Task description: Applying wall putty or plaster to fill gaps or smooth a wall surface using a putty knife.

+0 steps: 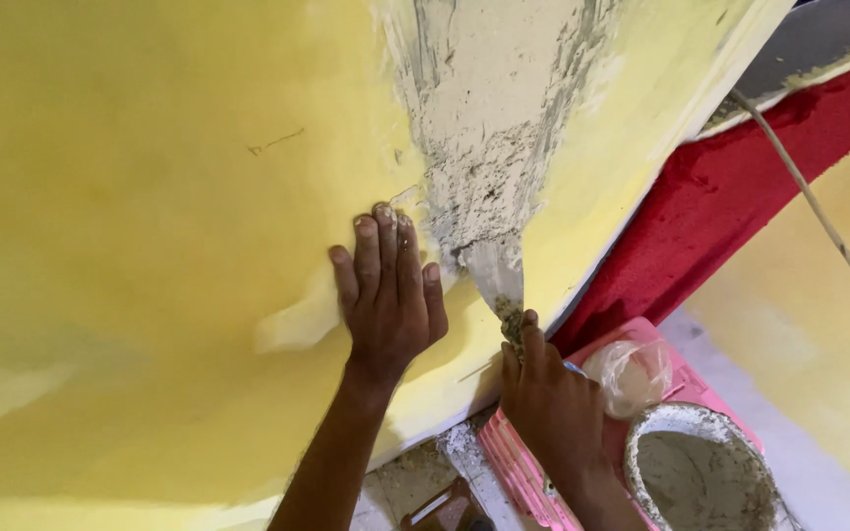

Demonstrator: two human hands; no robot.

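**Filling a rough strip on a yellow wall**

The right hand [553, 403] grips a putty knife [497, 273] by its handle, the fingers pressed together around it so the handle itself is hidden; only the pale, paste-smeared blade shows, its wide edge laid against the lower tip of a grey patch of filler [489, 128] that runs up the yellow wall [150, 197]. The left hand [389, 295] lies flat on the wall just beside the blade, holding nothing, its fingers extended and held close side by side, tips dusted with dried paste.

The blade looks thin and springy, likely to flex under pressure, so the firm place to hold is low on the handle, as the right hand does; a lump of wet paste near the base of the blade suggests the grip could get slippery. The filler looks coarse and crumbly at its edges, soft where fresh.

Below the right hand stands a round bucket [700, 472], its rim crusted with dried material, holding grey paste partway up. It rests on a pink plastic crate [523, 462], which also carries a knotted clear plastic bag [632, 374] with something pale inside; what exactly cannot be told. A red band [740, 187] borders the yellow surface, and a thin cable [819, 206] hangs across it
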